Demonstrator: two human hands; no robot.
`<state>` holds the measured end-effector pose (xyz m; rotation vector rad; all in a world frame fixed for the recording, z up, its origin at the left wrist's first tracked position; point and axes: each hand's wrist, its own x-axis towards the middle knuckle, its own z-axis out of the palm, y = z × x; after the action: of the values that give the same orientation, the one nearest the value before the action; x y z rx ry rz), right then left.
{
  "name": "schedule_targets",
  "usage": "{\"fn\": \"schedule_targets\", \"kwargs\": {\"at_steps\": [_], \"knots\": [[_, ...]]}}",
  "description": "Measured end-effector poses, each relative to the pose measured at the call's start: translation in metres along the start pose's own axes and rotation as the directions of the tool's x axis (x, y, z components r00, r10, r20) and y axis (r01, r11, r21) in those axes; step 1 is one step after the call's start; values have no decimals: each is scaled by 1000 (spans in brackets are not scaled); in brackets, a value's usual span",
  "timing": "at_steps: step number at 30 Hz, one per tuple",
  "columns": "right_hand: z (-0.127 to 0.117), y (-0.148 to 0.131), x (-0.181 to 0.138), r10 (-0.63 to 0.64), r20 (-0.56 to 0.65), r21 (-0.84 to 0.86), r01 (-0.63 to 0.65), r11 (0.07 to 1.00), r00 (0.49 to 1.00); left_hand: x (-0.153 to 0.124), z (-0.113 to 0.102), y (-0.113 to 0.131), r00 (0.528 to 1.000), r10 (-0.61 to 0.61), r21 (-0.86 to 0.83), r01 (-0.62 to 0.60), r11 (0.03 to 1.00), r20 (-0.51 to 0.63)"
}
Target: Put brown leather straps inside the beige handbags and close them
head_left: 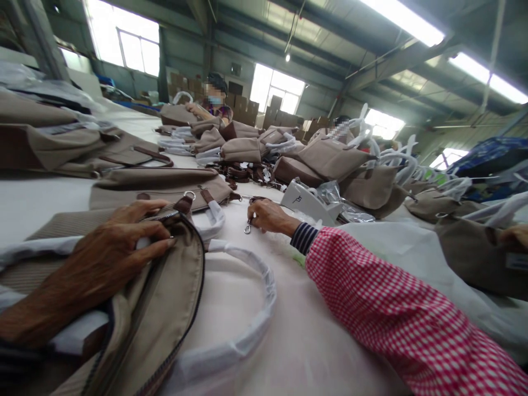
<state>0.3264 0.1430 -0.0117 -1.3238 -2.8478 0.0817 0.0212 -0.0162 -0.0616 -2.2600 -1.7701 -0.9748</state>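
Beige fabric with a tan lining and a dark zip makes up the open handbag (177,291) at near left, lying on the white desk (325,341) in front of you. Your left hand (109,256) is clamped on its upper rim, fingers curled over the edge, just beside a silver metal ring (190,195) on a brown tab. To the right of the bag, a rounded handle in white wrapping (269,294) loops out over the desk. Farther off, near the middle, your right hand (270,215) is closed around a dark brown strap (258,199), mostly hidden by your fingers, with a silver metal clasp (247,227) below them. Just to the right of that hand sits a white box with black script (300,201). Beyond lies a heap of dark brown straps (243,174); at the right edge, another person's hand (515,237) is at a taupe bag (466,247).
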Motion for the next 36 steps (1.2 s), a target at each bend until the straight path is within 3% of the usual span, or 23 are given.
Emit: {"fn": "schedule_targets", "kwargs": {"at_steps": [4, 8, 11, 13, 15, 18, 21, 25, 30, 36], "knots": [[-11, 1, -12, -30, -33, 139, 34, 990, 999, 0, -4, 9, 999, -34, 8, 34, 999, 10], [-42, -3, -36, -39, -152, 394, 96, 914, 988, 1, -11, 23, 997, -65, -38, 66, 997, 42], [-70, -19, -49, -100, -184, 488, 179, 854, 978, 4, -15, 30, 991, -100, -68, 107, 992, 90], [-83, -41, -53, -169, -136, 517, 215, 829, 976, 6, -17, 32, 985, -123, -90, 134, 987, 122], [-87, -70, -56, -255, -82, 466, 263, 845, 963, 8, -17, 31, 981, -130, -119, 147, 982, 141], [-78, -117, -56, -375, -60, 214, 379, 900, 925, 10, -18, 28, 980, -151, -158, 170, 973, 128], [-60, -148, -51, -405, 31, -10, 405, 914, 914, 12, -20, 28, 980, -174, -219, 191, 957, 97], [-46, -154, -42, -335, 126, -69, 346, 936, 934, 11, -23, 33, 978, -189, -252, 207, 945, 91], [-42, -148, -40, -290, 71, -1, 291, 957, 954, 9, -26, 39, 972, -222, -205, 232, 951, 72], [-38, -151, -36, -251, 37, 4, 251, 968, 967, 9, -29, 39, 969, -236, -270, 246, 931, 70]]}}
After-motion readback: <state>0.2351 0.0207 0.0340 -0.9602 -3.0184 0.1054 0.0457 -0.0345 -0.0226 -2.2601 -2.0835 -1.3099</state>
